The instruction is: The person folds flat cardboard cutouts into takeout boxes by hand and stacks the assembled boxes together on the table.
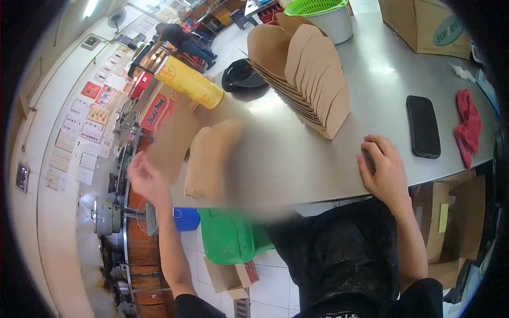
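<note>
My left hand (148, 180) is raised at the left, past the table's edge. Its fingers are closed at the edge of a brown cardboard blank (175, 140), which is blurred. Beside the blank lies a pile of brown cardboard pieces (207, 164), partly hidden by a grey blurred patch in the middle of the view. My right hand (386, 169) rests on the metal table (366, 95) near its front edge, fingers bent and apart, with nothing seen in them. Farther back stands a nested stack of folded brown paper boxes (318, 79).
A black phone (423, 127) and a red cloth (467, 127) lie at the right. Behind are a black cap (241, 77), yellow tumbler (190, 82), green basket (313, 6) and carton (424, 26). A green bin (225, 236) stands below. A person (183, 40) bends in the background.
</note>
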The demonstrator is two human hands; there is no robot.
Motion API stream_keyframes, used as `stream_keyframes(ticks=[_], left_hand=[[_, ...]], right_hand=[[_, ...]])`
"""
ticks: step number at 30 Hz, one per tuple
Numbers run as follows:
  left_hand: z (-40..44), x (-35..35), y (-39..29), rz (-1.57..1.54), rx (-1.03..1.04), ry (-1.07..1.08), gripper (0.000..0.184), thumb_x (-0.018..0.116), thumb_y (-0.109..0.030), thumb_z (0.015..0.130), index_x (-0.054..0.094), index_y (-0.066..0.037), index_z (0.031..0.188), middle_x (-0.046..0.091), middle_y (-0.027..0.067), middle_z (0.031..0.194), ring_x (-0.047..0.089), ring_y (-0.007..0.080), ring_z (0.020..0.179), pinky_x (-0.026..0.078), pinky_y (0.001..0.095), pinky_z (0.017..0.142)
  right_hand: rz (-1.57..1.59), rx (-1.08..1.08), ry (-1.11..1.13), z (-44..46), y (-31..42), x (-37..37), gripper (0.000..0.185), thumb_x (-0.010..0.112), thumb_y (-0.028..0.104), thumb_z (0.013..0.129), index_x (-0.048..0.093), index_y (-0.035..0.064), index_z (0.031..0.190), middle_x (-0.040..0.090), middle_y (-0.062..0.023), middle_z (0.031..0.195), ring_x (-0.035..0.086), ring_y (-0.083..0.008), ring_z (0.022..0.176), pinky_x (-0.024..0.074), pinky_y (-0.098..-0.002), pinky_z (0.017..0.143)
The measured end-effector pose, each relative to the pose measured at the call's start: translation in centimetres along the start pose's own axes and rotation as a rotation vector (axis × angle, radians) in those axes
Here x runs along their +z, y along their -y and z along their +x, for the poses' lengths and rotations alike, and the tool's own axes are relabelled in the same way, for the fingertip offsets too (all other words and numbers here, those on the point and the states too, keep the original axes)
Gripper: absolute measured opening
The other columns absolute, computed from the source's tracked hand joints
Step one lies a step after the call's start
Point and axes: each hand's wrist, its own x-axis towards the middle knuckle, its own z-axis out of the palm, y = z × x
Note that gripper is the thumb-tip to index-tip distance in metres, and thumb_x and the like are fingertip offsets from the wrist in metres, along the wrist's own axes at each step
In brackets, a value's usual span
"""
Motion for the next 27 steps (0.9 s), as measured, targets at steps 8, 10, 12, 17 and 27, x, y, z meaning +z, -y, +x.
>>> stream_keyframes(ticks=[8,10,12,17,27], left_hand=[[-4.8,-1.9,-9.5,-0.203,0.131,-0.492,0.016,0.065,0.0,0.095,0.06,0.002,0.111,0.065,0.0211,0.113,0.064,0.0201,0.084,0.056,0.0285,0.07],[-9.4,-0.9,-12.0,-0.344,0.384,-0.288,0.012,0.067,0.004,0.09,0.059,-0.001,0.099,0.066,0.0175,0.101,0.067,0.0228,0.084,0.058,0.0314,0.074],[-15.1,0.4,-14.3,-0.593,0.318,0.188,0.016,0.071,0.005,0.084,0.058,-0.004,0.086,0.067,0.0136,0.09,0.071,0.0297,0.083,0.061,0.039,0.082],[-18.1,1.1,-20.5,-0.642,0.042,0.595,0.026,0.084,-0.005,0.074,0.066,-0.006,0.092,0.067,0.0163,0.105,0.067,0.0357,0.102,0.055,0.0445,0.088],[-10.1,-10.0,-19.7,-2.235,0.1,1.475,0.027,0.07,-0.031,0.096,0.063,-0.005,0.093,0.062,0.0151,0.108,0.057,0.0356,0.103,0.047,0.0459,0.09]], right_hand=[[0.152,-0.029,-0.034,0.0,0.3,-0.5,0.016,0.068,0.008,0.087,0.065,0.0007,0.101,0.066,-0.0141,0.104,0.063,-0.0345,0.096,0.0509,-0.0421,0.087],[0.135,-0.069,-0.065,0.1,0.6,-0.5,0.014,0.069,0.005,0.085,0.067,0.0012,0.098,0.068,-0.0135,0.099,0.065,-0.034,0.091,0.0522,-0.0418,0.082],[0.184,-0.058,-0.022,0.1,0.7,-0.6,0.012,0.07,0.004,0.085,0.067,0.0013,0.096,0.069,-0.0131,0.099,0.065,-0.0338,0.09,0.0525,-0.0412,0.082],[0.612,0.141,0.363,-2.8,3.3,-5.4,0.006,0.072,0.004,0.084,0.07,0.0032,0.09,0.071,-0.0112,0.091,0.069,-0.0284,0.088,0.0543,-0.0393,0.078],[1.373,-0.429,1.279,1.4,11.2,-21.8,0.032,0.067,0.034,0.091,0.065,0.0022,0.095,0.066,-0.0164,0.09,0.067,-0.0286,0.082,0.0523,-0.04,0.072]])
